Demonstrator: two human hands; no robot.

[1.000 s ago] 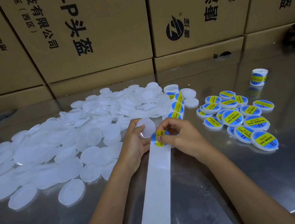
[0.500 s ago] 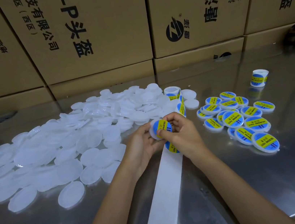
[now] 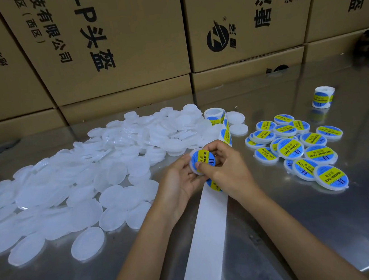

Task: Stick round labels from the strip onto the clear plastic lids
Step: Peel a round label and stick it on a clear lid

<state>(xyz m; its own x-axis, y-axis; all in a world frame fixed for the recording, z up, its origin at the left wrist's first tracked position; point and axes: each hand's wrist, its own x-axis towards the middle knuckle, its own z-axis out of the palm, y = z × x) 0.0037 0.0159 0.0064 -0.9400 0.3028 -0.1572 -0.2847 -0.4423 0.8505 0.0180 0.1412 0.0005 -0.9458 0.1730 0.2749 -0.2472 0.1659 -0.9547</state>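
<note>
The right hand point(image 3: 227, 171) is covering the near edge of the lid point(image 3: 202, 161) it is pinching, its thumb pressing on the round label point(image 3: 203, 159). The left hand point(image 3: 180, 183) is gripping the same lid from the other side, its fingers hidden beneath. Below the grip, a second label on the strip point(image 3: 206, 236) is half hidden by the right hand. The label in the grip is showing "SOLDERIN", the rest being covered. Right of the grip, the labelled lids point(image 3: 298, 147) are reading "SOLDERING PASTE". Left of it, the plain lids point(image 3: 78, 185) are lying heaped. Beyond, the cardboard boxes point(image 3: 117, 42) are bearing Chinese print, cut off at the frame.
</note>
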